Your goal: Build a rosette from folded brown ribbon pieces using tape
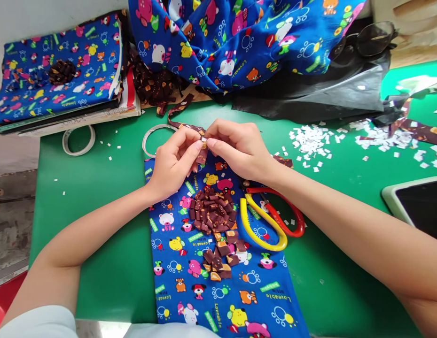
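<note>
My left hand and my right hand meet over the far end of a blue cartoon-print cloth. Both pinch a small brown fabric piece between thumbs and fingertips, with a tiny white bit at its top. A brown patterned strip trails away from the hands toward the back. Below the hands, a heap of several small folded brown pieces lies on the cloth, with more loose ones nearer me. Scissors with yellow and red handles lie under my right wrist.
Two tape rings lie on the green table. White paper scraps are scattered at right. Bundled blue cloth, a black bag, a cloth-covered stack and a tablet ring the area.
</note>
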The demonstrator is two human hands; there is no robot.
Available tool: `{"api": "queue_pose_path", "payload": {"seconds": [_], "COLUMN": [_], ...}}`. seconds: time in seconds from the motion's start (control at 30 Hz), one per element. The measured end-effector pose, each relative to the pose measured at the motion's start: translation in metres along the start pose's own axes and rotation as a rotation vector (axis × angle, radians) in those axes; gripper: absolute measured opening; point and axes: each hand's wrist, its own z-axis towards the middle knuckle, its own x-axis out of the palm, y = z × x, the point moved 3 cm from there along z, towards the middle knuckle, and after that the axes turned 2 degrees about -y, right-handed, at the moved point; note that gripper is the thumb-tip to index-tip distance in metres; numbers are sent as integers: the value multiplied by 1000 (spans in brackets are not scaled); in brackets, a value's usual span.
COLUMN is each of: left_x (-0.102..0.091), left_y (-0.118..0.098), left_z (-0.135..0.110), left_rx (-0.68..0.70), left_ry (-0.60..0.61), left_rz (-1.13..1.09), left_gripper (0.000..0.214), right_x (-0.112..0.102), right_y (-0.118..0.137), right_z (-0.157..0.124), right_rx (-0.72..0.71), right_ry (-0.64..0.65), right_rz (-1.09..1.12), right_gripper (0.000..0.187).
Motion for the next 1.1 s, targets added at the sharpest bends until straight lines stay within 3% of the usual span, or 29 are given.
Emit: {"api": "queue_pose_path", "payload": {"seconds": [0.3,0.73,1.1], "left_x": [1,1,1], "left_y": [-1,-7,-4], "left_z": [0,-1,-1], "left_rx": [-20,59,10], "left_ry": [25,25,15], "left_rz": [64,220,158], "left_gripper": [30,18,24], "right_x": [-1,-1,-3], "right_y": [0,1,1], "right_z": [1,0,0], "right_rx": [28,-18,15], "right_ry": [8,22,39], "right_rz": [49,48,84], "right_gripper": [14,11,13]}}
